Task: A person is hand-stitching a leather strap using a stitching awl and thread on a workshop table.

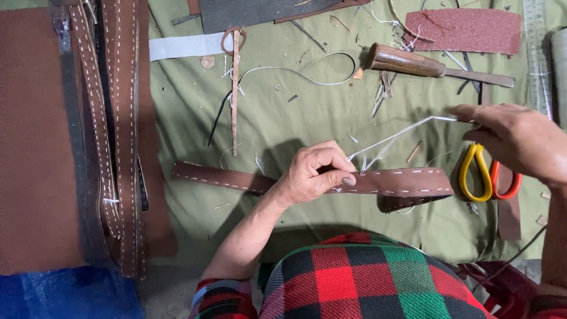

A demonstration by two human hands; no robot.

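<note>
A green cloth-covered surface (195, 118) is seen from above, with a broad brown leather sheet (29, 142) laid along its left edge and several stitched brown straps (112, 118) stacked just beside that sheet. Near the front edge, at about the middle, a brown leather strap (407, 180) with a line of white stitches is held flat under the left hand (316, 174), whose fingers are curled and pressed closed on the strap at the stitching point. From there a white thread (401, 133) is drawn taut, up and toward the right edge, where it is pinched between the closed fingers of the right hand (520, 142). The step in hand is judged to be the pulling-through of a hand stitch, the thread being tightened against the leather. The next move would call for the strap to be kept pinned while the thread is drawn fully snug and a new hole is found further along the stitch line. Scissors with yellow and red handles (487, 174) lie just under the right hand, a wooden-handled tool (425, 65) lies toward the far edge, and a reddish sheet of sandpaper (466, 29) lies at the far right corner.
</note>
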